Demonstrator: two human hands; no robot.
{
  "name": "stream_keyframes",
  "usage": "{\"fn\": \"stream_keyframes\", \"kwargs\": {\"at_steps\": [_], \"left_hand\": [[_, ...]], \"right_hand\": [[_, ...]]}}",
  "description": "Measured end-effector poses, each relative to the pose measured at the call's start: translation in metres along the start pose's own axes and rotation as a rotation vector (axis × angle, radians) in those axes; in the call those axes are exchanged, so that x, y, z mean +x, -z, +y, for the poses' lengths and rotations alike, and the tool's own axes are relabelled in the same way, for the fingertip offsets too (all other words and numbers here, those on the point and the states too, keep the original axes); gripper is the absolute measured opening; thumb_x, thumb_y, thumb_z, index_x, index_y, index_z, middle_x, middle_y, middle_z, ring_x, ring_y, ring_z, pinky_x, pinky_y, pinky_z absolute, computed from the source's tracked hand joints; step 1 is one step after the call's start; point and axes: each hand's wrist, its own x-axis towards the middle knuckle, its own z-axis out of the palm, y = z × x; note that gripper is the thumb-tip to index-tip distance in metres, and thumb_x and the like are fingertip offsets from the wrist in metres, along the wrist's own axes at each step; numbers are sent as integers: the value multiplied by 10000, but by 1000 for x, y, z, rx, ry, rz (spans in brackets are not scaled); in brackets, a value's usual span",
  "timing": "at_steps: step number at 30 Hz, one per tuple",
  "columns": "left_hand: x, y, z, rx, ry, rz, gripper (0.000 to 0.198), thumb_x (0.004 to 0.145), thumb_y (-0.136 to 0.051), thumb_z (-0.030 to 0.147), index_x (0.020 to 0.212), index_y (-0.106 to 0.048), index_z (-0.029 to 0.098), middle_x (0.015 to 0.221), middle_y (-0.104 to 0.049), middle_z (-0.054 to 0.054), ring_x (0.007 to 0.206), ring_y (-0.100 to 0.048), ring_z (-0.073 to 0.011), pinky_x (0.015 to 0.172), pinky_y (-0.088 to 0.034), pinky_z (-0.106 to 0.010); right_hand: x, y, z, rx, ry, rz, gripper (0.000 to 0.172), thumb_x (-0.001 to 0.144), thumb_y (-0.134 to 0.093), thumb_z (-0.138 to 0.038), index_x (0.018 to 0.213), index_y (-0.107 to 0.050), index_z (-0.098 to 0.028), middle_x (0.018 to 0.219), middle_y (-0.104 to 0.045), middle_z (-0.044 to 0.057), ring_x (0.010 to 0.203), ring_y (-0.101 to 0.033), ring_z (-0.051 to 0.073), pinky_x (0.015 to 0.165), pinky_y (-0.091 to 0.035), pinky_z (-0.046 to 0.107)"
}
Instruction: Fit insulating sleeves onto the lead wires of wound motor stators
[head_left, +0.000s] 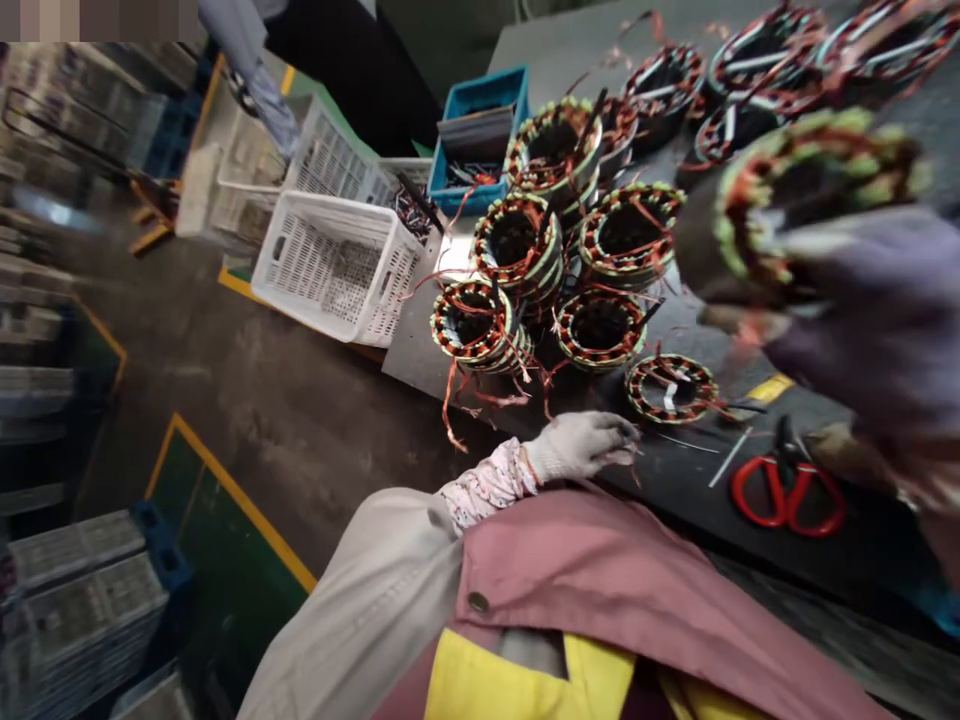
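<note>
Seen from the head camera, the right hand (pixel 862 320) in a purple-grey fabric glove is clenched around a wound motor stator (pixel 817 195), lifted close to the lens above the right of the workbench (pixel 457 340). The stator is a dark laminated steel ring, its inner rim crowded with green-beaded coil ends and glossy copper-orange wire. Roughly eleven more stators sit on the bench's dark, worn surface, though overlap at the far end makes the count uncertain. Some are stacked and others lie singly, with curling orange leads trailing over the edge. The left hand (pixel 581 447) in a white knit glove lies loosely curled at the bench edge, just beside the nearest flat stator (pixel 671 388), its fingertips among loose wire ends; whether it pinches any cannot be told. Its floral oversleeve (pixel 487 487) and a pink coat (pixel 600 610) fill the lower frame. Red-handled scissors (pixel 787 490) lie on the bench near the right hand. Beyond stand one blue plastic crate (pixel 480 140) and several perforated white crates, the nearest (pixel 337 265) against the bench. A co-worker's sleeve (pixel 259 75) shows at the top, above a concrete floor (pixel 247 400) marked with yellow lines, while blue pallets (pixel 161 560) carry stacked metal goods at lower left.
</note>
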Motion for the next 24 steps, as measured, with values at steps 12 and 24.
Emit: {"fn": "stream_keyframes", "kwargs": {"at_steps": [12,24], "left_hand": [[8,2,-8,65,26,-195,370,959,-489,390,1164,-684,152,1271,-651,-118,1158,-634,-179,941,-526,-261],[117,-15,-7,148,374,-235,434,990,-370,320,1369,-532,185,1424,-546,-82,1196,-599,-187,1020,-481,-290]], "right_hand": [[51,-33,-5,110,216,-48,547,883,-548,-514,1314,-545,-179,1370,-549,136,1254,-496,262,1021,-398,459],[-139,-150,41,-55,-178,-297,461,835,-574,-452,1193,-678,-180,1492,-412,186,1353,-323,391,1060,-271,559]]}}
